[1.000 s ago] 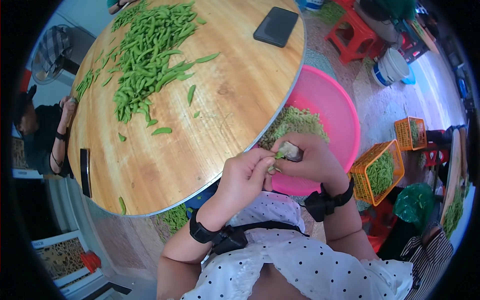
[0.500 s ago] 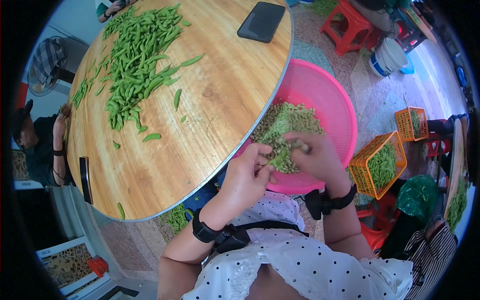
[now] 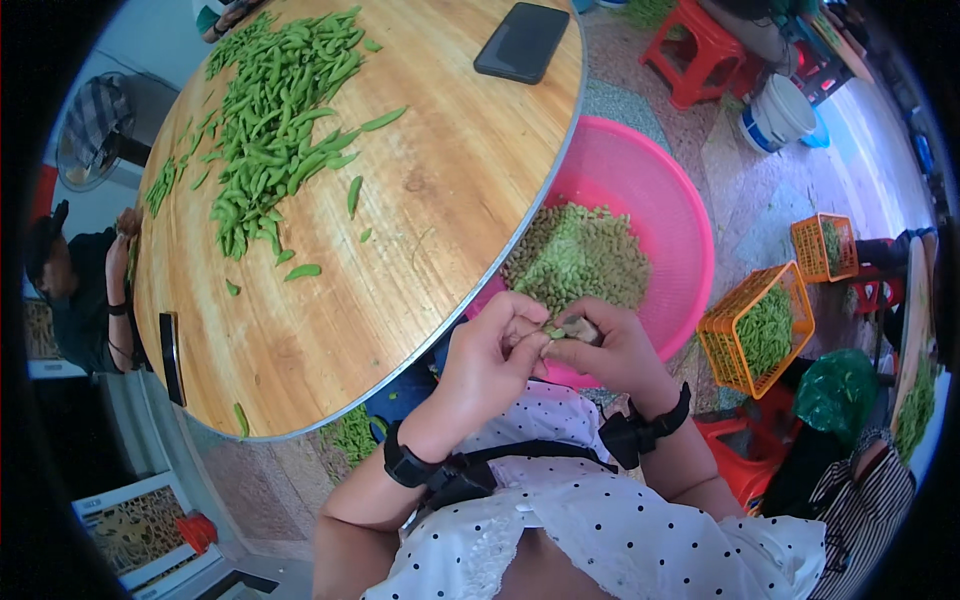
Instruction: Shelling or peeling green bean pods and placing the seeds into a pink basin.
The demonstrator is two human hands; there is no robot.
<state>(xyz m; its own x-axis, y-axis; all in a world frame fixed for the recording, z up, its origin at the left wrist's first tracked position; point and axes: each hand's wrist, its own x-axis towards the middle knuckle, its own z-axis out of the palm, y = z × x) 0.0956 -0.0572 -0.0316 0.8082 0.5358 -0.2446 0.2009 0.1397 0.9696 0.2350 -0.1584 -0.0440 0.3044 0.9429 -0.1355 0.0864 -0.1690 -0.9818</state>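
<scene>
My left hand [image 3: 495, 345] and my right hand [image 3: 607, 345] meet over the near rim of a pink plastic basket [image 3: 675, 215]. Between their fingertips is a small green soybean pod [image 3: 556, 333], pinched from both sides and mostly covered by the fingers. Below and beyond the hands, shelled soybeans [image 3: 580, 255] lie heaped in the basket, paler green in the middle. To the left, a big pile of unshelled pods [image 3: 290, 110] spreads over the round wooden table [image 3: 430, 170], with a few single pods lying apart from it.
A black phone [image 3: 522, 42] lies near the table's right edge, and another dark phone [image 3: 172, 358] at its left edge. Across the table sits a person [image 3: 85, 280]. On the right are an orange crate [image 3: 735, 345] of pods, a white bucket [image 3: 778, 115] and red stools [image 3: 692, 50].
My right hand has come down and left from over the beans to meet my left hand at the pod. The left hand has barely moved.
</scene>
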